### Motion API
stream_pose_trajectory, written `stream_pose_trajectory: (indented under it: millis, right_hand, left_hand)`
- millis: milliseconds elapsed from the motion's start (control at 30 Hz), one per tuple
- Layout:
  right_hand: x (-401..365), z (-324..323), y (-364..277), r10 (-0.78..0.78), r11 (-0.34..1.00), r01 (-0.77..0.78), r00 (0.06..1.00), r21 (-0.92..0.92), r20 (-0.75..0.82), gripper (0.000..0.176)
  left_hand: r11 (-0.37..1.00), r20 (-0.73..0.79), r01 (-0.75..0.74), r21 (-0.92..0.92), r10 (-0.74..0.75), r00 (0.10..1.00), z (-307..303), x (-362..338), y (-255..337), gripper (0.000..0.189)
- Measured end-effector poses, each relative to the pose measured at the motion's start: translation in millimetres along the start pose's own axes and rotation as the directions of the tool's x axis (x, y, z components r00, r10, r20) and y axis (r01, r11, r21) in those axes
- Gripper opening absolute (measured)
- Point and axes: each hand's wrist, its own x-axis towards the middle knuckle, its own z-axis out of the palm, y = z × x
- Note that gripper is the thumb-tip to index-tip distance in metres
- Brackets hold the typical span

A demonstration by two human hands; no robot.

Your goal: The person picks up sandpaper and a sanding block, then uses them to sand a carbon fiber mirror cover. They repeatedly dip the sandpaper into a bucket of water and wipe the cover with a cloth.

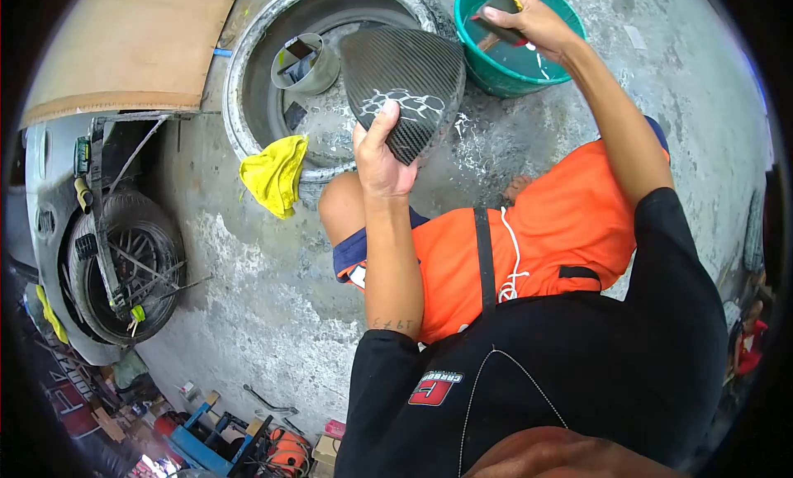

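Observation:
A dark, carbon-weave panel point(405, 69) with white foam streaks is tilted up in my left hand point(386, 160); the thumb lies on its face and the other fingers are hidden behind it. My right hand point(533, 24) grips a dark flat pad point(498, 17) with red and yellow edges, held above the green bucket point(501, 83). Cloudy water point(529, 61) fills part of that bucket. Behind the panel lies a large grey ring-shaped tub point(234, 94), and a yellow cloth point(274, 175) hangs over its near rim.
A small grey container point(318, 78) holding dark pieces stands inside the ring. To the left are a wheel point(128, 263), a metal frame point(101, 222) and a tan board point(132, 44). Tools and a blue stand point(198, 437) lie at the lower left. Another person point(750, 342) is at the far right.

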Motion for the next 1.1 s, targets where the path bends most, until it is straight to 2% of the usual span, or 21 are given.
stream_pose_trajectory:
  millis: [33,67,100,133,167,200,267,300,367,433,500,567,600,667,733,800,867,900,1000,1067,1100]
  right_hand:
    - [21.6,-26.7,31.2,0.117,0.952,-0.124,0.992,-0.278,-0.042,0.029]
    - [32.4,-46.2,70.7,0.023,0.743,-0.074,0.996,-0.665,-0.085,0.028]
    - [36.6,-60.7,105.1,-0.083,0.377,-0.047,0.993,-0.925,-0.084,0.029]
    - [37.7,-68.5,125.5,0.124,0.231,-0.057,0.992,-0.971,-0.029,0.033]
    - [28.1,-69.4,142.4,0.173,0.17,-0.053,0.985,-0.984,-0.023,0.033]
    - [25.3,-62.4,136.2,0.413,0.15,0.034,0.906,-0.988,0.094,0.036]
    - [26.2,-55.7,146.7,0.399,0.342,0.119,0.88,-0.932,0.259,0.031]
    - [22.1,-51.3,136.2,0.409,0.344,0.122,0.873,-0.931,0.265,0.031]
    - [13.9,-32.7,75.4,-0.026,0.484,0.123,0.992,-0.866,0.127,0.027]
    - [27.6,-16.0,33.5,-0.09,0.526,0.034,0.996,-0.85,-0.017,0.019]
    - [7.0,20.0,-1.4,-0.257,0.767,0.189,0.966,-0.613,-0.025,0.016]
    - [-28.3,63.9,-18.7,-0.547,0.712,0.524,0.831,-0.467,0.099,0.008]
    - [-42.2,80.7,-22.0,-0.69,0.542,0.709,0.682,-0.451,0.242,0.009]
    - [-51.9,96.5,-14.7,-0.736,0.536,0.728,0.651,-0.426,0.186,0.008]
    - [-23.5,86.6,1.2,-0.509,0.712,0.428,0.861,-0.557,0.011,0.007]
    - [-23.2,94.0,-7.6,-0.46,0.765,0.384,0.888,-0.517,-0.02,0.015]
    - [-49.2,111.4,-16.8,-0.752,0.496,0.77,0.612,-0.402,0.245,0.018]
    - [-48.5,113.3,-14.4,-0.747,0.505,0.77,0.616,-0.389,0.25,0.018]
    - [-28.1,107.5,2.4,-0.7,0.585,0.645,0.708,-0.492,0.095,0.019]
    - [-7.3,95.3,8.3,-0.471,0.746,0.372,0.881,-0.551,-0.043,0.015]
    - [-9.6,90.4,6.0,-0.455,0.779,0.37,0.889,-0.506,-0.049,0.017]
  left_hand:
    - [0.999,-0.037,-0.045,0.01,0.046,0.998,8.0,0.1,3.0,0.026]
    - [0.996,-0.068,-0.083,0.024,0.085,0.994,12.8,-0.1,5.1,0.027]
    - [0.997,-0.058,-0.078,-0.012,0.077,0.995,12.8,2.1,7.7,0.029]
    - [0.997,-0.051,-0.082,-0.011,0.081,0.995,13.3,3.8,9.9,0.029]
    - [0.998,-0.021,-0.062,-0.026,0.061,0.998,13.2,4.4,11.9,0.032]
    - [0.998,0.003,-0.04,-0.04,0.04,0.999,13.6,4.4,13.5,0.038]
    - [0.997,-0.035,-0.061,-0.05,0.059,0.998,15.0,5.4,10.5,0.039]
    - [0.998,-0.068,-0.041,-0.048,0.038,0.997,14.1,6.6,10.0,0.03]
    - [1.0,-0.151,-0.014,-0.016,0.012,0.989,8.7,11.1,5.7,0.022]
    - [1.0,-0.164,-0.01,-0.008,0.008,0.986,9.5,13.0,-0.2,0.02]
    - [1.0,-0.173,-0.01,0.0,0.009,0.985,15.2,17.4,-6.6,0.019]
    - [0.998,-0.19,-0.043,0.048,0.051,0.98,27.6,19.3,-13.1,0.019]
    - [0.995,-0.201,-0.058,0.076,0.073,0.977,34.2,19.7,-13.7,0.019]
    - [0.995,-0.196,-0.067,0.073,0.08,0.977,41.4,13.8,-12.7,0.018]
    - [0.988,-0.161,-0.098,0.123,0.117,0.98,33.6,11.6,-13.6,0.018]
    - [0.991,-0.163,-0.084,0.102,0.1,0.981,36.1,8.4,-11.4,0.017]
    - [0.979,-0.246,-0.164,0.124,0.19,0.95,41.7,15.1,-13.5,0.012]
    - [0.988,-0.16,-0.139,0.071,0.149,0.976,31.9,11.5,-11.2,0.013]
    - [0.982,-0.17,-0.162,0.097,0.177,0.97,24.2,15.1,-16.3,0.016]
    - [0.98,-0.19,-0.169,0.106,0.187,0.964,29.1,13.5,-17.1,0.021]
    - [0.979,-0.207,-0.175,0.106,0.194,0.959,33.8,14.2,-16.9,0.022]
